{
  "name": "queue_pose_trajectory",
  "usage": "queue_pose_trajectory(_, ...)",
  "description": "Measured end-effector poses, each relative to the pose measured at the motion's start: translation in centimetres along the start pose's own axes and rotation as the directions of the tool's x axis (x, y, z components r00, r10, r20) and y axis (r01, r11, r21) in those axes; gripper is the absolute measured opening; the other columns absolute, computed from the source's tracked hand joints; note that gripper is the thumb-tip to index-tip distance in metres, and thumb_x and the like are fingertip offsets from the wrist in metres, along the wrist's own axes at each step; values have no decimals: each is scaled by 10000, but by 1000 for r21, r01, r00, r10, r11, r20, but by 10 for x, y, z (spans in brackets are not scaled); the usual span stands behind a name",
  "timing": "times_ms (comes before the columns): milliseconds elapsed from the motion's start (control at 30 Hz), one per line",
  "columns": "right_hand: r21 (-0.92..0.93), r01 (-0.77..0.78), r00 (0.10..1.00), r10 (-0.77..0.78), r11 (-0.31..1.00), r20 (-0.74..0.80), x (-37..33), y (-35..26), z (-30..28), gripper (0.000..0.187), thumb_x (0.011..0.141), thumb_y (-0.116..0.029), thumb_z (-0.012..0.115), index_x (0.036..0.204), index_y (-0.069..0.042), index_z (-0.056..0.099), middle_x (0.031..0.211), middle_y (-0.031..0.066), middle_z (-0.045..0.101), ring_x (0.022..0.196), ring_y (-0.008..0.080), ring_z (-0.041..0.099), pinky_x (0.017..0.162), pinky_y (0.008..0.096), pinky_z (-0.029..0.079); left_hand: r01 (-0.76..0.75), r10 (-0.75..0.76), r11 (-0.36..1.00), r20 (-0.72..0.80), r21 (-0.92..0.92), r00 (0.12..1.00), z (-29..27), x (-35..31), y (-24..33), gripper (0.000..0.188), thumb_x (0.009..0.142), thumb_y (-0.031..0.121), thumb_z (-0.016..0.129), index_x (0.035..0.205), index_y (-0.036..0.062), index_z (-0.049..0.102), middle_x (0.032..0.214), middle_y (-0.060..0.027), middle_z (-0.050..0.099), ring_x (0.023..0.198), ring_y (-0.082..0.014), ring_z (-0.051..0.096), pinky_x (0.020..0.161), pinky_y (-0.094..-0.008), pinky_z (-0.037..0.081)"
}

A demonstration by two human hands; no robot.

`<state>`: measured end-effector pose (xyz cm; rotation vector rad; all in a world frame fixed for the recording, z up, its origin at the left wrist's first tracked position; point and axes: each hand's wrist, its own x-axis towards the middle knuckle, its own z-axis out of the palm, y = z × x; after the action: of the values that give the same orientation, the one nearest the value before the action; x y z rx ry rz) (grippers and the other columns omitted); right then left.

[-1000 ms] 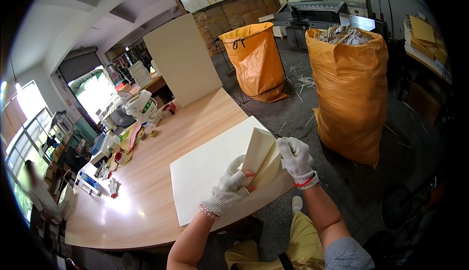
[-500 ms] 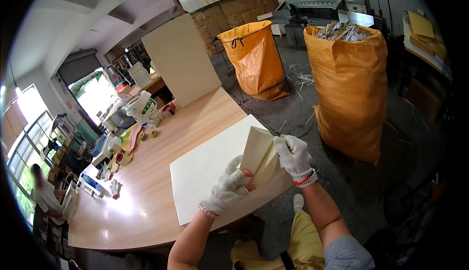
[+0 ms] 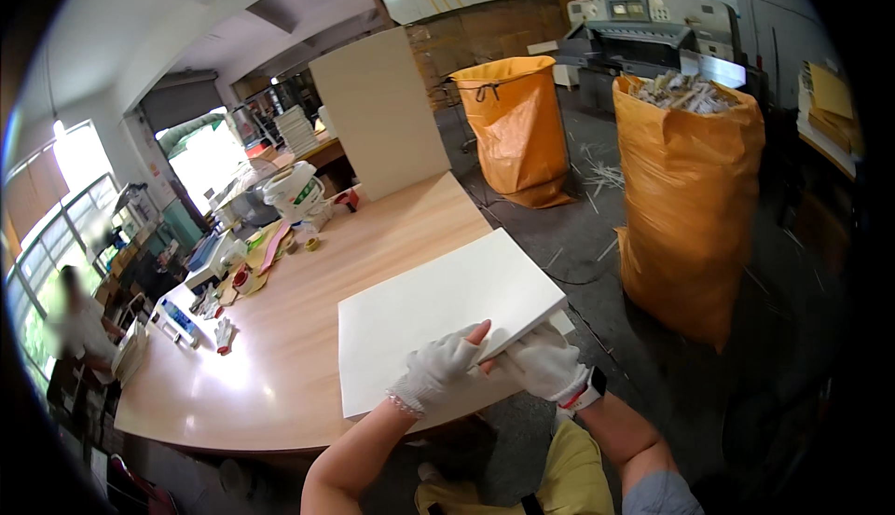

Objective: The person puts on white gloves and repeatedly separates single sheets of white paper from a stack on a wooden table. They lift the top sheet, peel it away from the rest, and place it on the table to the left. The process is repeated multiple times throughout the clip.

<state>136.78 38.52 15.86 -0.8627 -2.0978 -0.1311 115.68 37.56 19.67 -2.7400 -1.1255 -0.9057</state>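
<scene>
A large white paper sheet [image 3: 438,305] lies on the near right part of the wooden table, apparently over more sheets. At its near edge is my left hand [image 3: 440,368], in a white glove with bare fingertips, the thumb over the top and the other fingers mostly hidden. Close beside it, my right hand [image 3: 543,363], also gloved, closes around the sheet's near right edge, its fingertips hidden. Past the right hand a small pale corner of paper [image 3: 563,322] sticks out.
The wooden table [image 3: 289,329] carries a white bucket [image 3: 294,191], tape rolls and a blue bottle [image 3: 177,315] on its left side. Two orange sacks, one open [image 3: 515,133] and one full of paper scraps [image 3: 688,207], stand beyond on the floor. A person [image 3: 86,329] is at far left.
The raised, curled flap of paper has come down flat over the stack. My right hand has moved down and left, close to my left hand at the near edge.
</scene>
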Motion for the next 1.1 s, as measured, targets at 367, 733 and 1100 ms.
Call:
queue_pose_trajectory(367, -83, 156, 945, -124, 984, 302, 15, -47, 57, 423, 876, -387, 660, 1180, -93, 669, 1196, 123, 621, 1159, 347, 531, 998, 549, 372, 226, -229, 968, 18, 110, 973, -19, 13, -26, 468, 882, 128, 641, 1340, 108, 546, 1052, -137, 657, 925, -335, 676, 739, -430, 552)
queue_pose_trajectory(733, 32, 295, 945, -297, 955, 138, 41, -169, 114, 583, 743, -363, 774, 1238, -103, 606, 1225, 75, 588, 1115, 290, 561, 967, 585, 408, 7, -555, 790, -709, -613, 435, -177, -71, -86, 487, 939, 24, 670, 1398, 54, 512, 1183, -53, 667, 1018, -116, 620, 828, -277, 537)
queue_pose_trajectory(1100, 89, 338, 934, -345, 937, 93, 47, -171, 115, 504, 708, -294, 781, 1143, -95, 624, 1134, 68, 607, 1055, 284, 577, 919, 565, 417, -26, -624, 780, -780, -626, 45, -256, -186, -170, 369, 968, 12, 587, 1329, 74, 543, 1136, -65, 664, 902, -153, 657, 735, -302, 568)
